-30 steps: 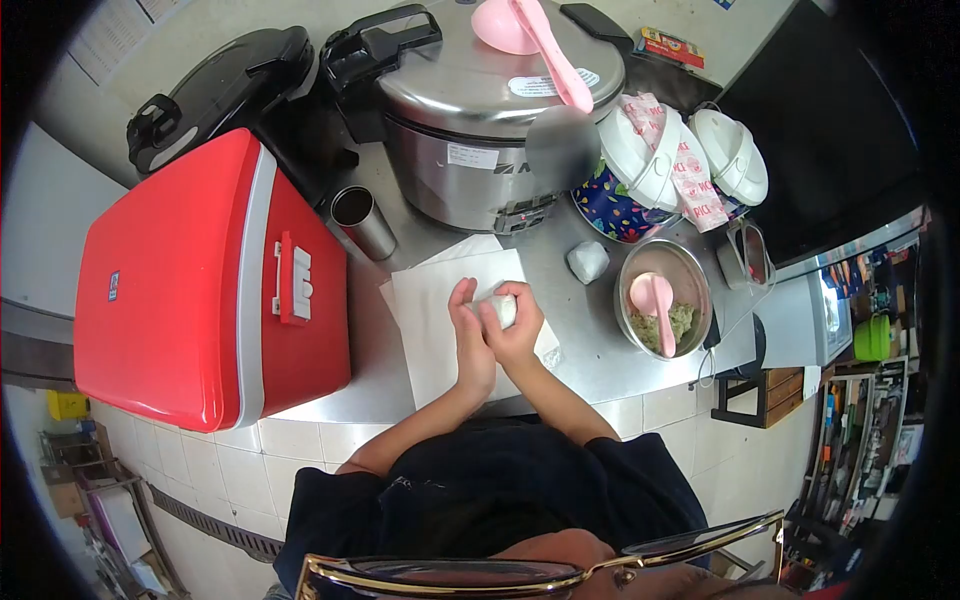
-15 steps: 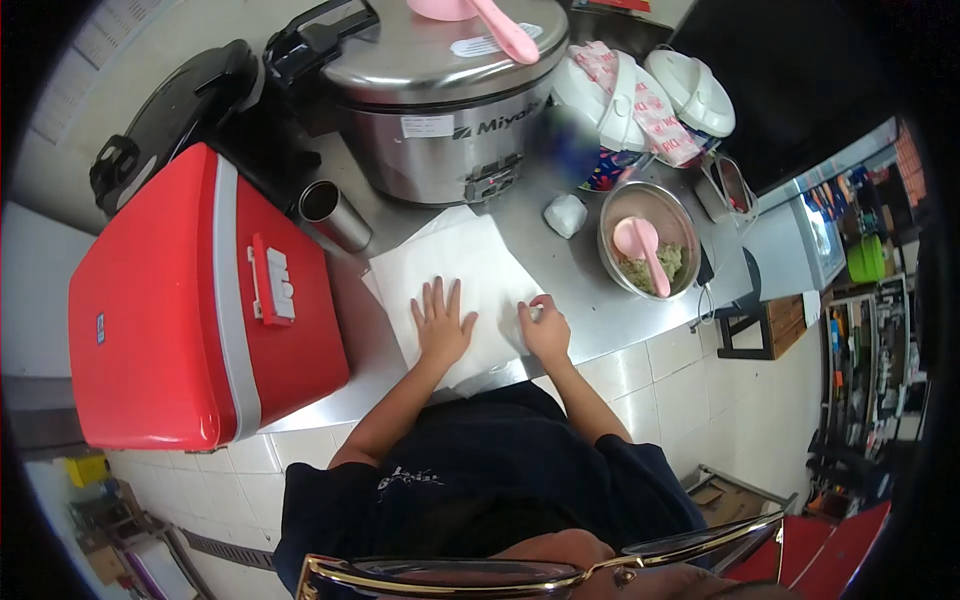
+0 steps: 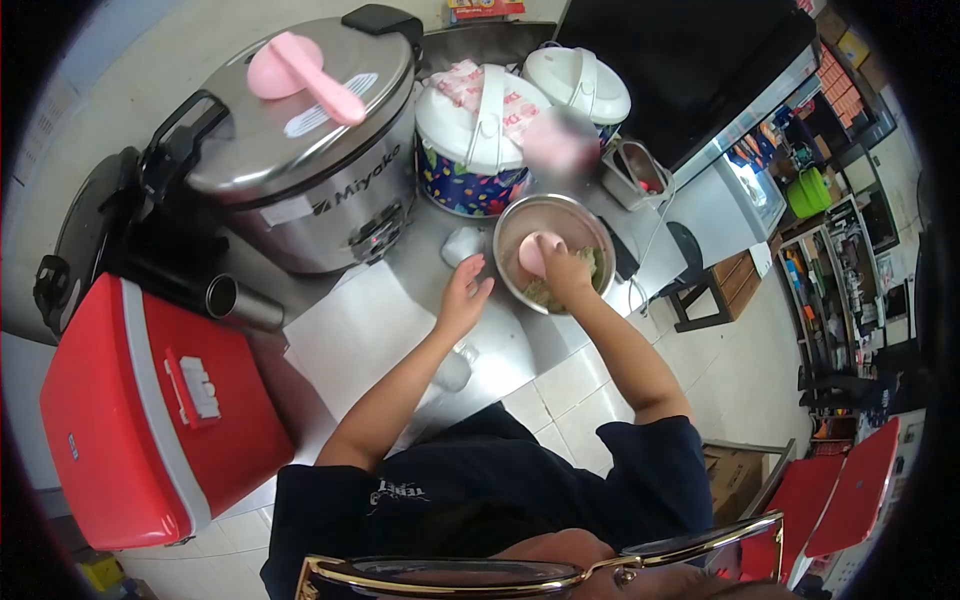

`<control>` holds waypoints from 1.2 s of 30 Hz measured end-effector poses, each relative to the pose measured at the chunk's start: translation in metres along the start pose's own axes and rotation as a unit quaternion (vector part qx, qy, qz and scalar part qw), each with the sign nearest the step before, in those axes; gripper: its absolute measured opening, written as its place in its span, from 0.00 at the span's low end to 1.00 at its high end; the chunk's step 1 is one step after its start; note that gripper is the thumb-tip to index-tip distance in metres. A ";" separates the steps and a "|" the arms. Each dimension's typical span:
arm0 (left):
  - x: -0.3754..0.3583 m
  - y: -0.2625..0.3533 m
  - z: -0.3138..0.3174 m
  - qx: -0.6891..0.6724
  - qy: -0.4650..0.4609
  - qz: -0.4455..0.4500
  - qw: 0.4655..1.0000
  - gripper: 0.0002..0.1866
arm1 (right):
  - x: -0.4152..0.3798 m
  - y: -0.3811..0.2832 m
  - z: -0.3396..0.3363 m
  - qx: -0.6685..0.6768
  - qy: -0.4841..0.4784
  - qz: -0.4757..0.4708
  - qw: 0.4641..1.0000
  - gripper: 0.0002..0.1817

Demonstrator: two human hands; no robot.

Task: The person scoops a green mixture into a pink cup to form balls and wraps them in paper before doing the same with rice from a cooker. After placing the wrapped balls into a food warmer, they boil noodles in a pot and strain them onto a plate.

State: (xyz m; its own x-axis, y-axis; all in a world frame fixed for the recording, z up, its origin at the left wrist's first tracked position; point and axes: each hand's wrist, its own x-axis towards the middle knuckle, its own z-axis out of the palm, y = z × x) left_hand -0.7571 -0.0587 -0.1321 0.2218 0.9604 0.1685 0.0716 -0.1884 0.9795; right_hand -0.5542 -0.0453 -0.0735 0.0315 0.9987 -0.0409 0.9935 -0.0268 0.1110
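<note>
Inside the metal bowl (image 3: 508,222), which holds greenish food (image 3: 543,294), my right hand (image 3: 568,273) grips the pink scoop (image 3: 532,254). My left hand (image 3: 463,296) hovers left of the bowl with its fingers apart and nothing in them. Just above its fingertips sits a small white bundle (image 3: 465,246) on the metal table (image 3: 505,335). White paper sheets (image 3: 355,325) lie to the left of that hand. A clear, crumpled plastic item (image 3: 455,370) rests below it, under my left forearm.
A large Miyako cooker (image 3: 310,200) with a pink ladle (image 3: 290,68) on its lid stands behind the sheets. Around are a red cooler (image 3: 150,400), a metal tumbler (image 3: 245,303), white-lidded containers (image 3: 470,130) and a small metal tray (image 3: 635,175).
My right hand has left the paper and moved right into the bowl, taking hold of the scoop. My left hand has lifted off the sheets towards the bowl. The view has shifted right.
</note>
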 end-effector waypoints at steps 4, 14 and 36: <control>0.068 -0.019 0.052 -0.220 0.082 -0.117 0.965 0.28 | 0.038 0.035 -0.036 -0.134 -0.061 -0.118 0.982 0.30; 0.071 0.000 0.094 -0.311 0.298 -0.162 0.888 0.25 | 0.013 0.101 -0.028 0.043 -0.221 -0.050 0.973 0.24; 0.045 0.026 0.115 -0.329 0.330 -0.139 0.874 0.21 | 0.011 0.067 -0.010 0.424 -0.286 -0.116 0.851 0.21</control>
State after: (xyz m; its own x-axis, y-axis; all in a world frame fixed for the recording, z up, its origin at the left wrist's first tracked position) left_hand -0.6335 -0.0438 -0.1114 -0.3405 0.9003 -0.2711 -0.5896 0.0202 0.8075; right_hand -0.4882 -0.0360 -0.0567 -0.3695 0.8032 -0.4673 0.6945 -0.0954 -0.7131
